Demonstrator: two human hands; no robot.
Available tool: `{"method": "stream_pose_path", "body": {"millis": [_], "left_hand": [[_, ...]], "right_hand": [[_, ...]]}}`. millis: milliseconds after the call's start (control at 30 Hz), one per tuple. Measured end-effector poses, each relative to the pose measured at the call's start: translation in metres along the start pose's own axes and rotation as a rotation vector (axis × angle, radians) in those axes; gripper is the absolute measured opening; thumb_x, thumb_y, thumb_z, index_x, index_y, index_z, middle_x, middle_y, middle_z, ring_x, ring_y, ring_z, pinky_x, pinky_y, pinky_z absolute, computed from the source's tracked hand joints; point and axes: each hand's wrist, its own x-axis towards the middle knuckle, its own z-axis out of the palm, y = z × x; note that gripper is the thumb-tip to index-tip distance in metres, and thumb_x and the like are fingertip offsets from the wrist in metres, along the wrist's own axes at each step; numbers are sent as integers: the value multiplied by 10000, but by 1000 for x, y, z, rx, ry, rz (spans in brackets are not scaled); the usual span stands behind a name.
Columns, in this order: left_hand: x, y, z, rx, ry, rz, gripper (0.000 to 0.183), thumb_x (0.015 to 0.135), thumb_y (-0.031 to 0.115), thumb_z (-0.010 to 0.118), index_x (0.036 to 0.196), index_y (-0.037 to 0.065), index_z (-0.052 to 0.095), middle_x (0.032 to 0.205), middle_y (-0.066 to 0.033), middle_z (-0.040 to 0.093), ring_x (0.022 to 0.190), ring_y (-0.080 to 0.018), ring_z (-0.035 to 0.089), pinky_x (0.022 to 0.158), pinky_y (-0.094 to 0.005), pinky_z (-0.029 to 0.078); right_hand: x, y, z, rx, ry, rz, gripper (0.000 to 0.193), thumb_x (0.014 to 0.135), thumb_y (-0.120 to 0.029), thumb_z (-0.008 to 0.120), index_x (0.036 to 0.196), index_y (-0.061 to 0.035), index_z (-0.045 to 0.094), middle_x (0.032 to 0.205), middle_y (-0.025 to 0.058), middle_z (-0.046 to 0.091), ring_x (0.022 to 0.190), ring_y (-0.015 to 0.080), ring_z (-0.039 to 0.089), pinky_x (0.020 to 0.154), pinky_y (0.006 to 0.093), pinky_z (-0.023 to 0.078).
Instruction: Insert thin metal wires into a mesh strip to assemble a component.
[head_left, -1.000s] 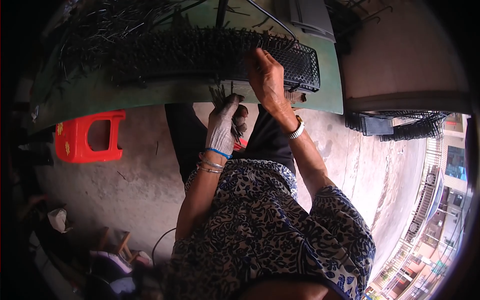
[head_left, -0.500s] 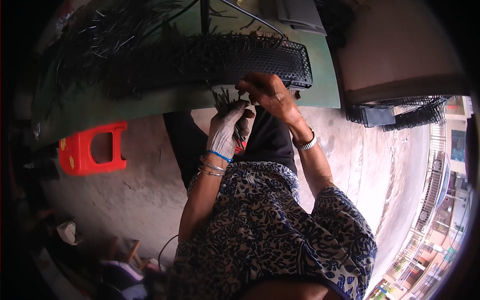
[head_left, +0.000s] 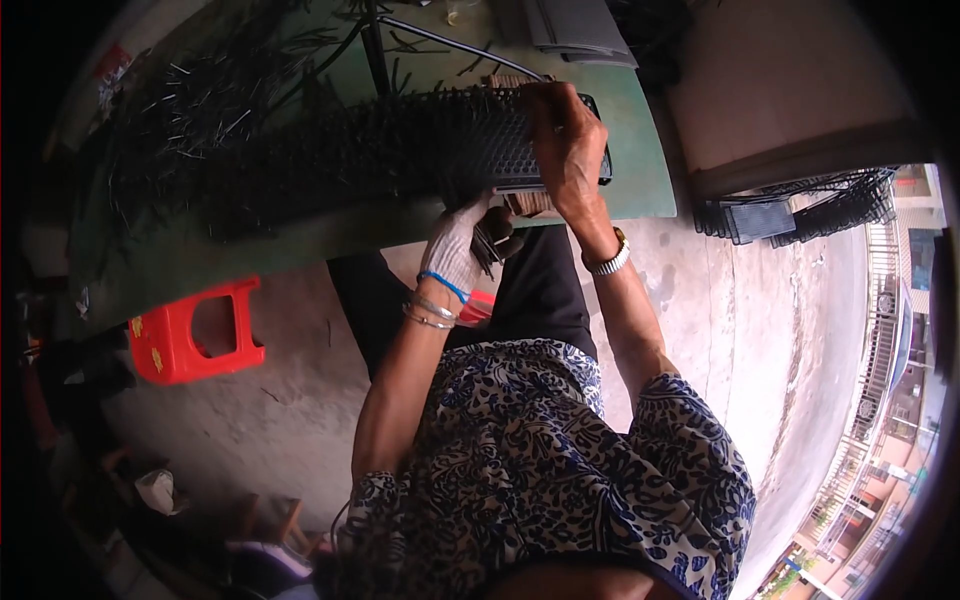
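My left hand, in a white knit glove with the fingertips dark, is closed around a bundle of thin dark strips at the table's near edge. A long black perforated tray lies in front of it, with many dark strips standing up from its left and middle parts. Over the tray's right end is my bare right hand, its fingers curled down toward the holes. Whatever those fingers pinch is hidden behind the hand. Brown ridged pieces show under the tray's near side.
The green table carries a heap of loose dark strips, a metal rod and grey sheets. A red plastic stool stands on the floor at left. More black perforated trays are at right.
My right hand has moved from beside the left hand, up and right over the tray's end. The left hand has shifted slightly down, still around the strips. The whole view has tilted a little.
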Motion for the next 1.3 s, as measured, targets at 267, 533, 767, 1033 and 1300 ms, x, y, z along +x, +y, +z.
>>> {"method": "stream_pose_path", "body": {"millis": [267,533,767,1033,1300], "left_hand": [[-5,-8,6,-49,215,69,210,915,273,645,1012,88,631,708,-39,619,521,-143,584,459,-295,534],[-10,-9,-8,-35,27,47,242,950,285,613,1032,58,637,628,13,510,462,-80,418,428,-235,343],[-21,-12,1,-16,-17,3,247,966,300,590,1055,71,610,584,34,399,453,-71,314,439,-232,243],[-15,-14,8,-5,-8,-2,253,958,320,600,1032,79,617,604,31,428,473,-77,330,450,-231,257],[-8,-9,8,77,-11,24,199,923,270,658,890,77,618,598,24,483,442,-68,357,430,-223,277]], "right_hand": [[-3,16,27,-18,1,-77,151,861,24,621,997,-33,652,818,113,676,697,184,653,638,277,502],[-5,19,29,-28,-29,-77,167,856,57,601,997,-26,636,878,129,669,727,216,659,647,299,508],[-11,25,35,-62,-83,-77,100,851,-55,631,951,-54,630,859,150,621,721,363,616,608,380,508],[-13,36,27,-282,-301,-162,203,829,-227,677,991,-105,673,874,153,622,768,326,626,662,411,519],[-14,4,-23,297,-823,195,294,883,-266,681,1017,-6,658,750,93,620,611,140,570,535,295,449]]}}
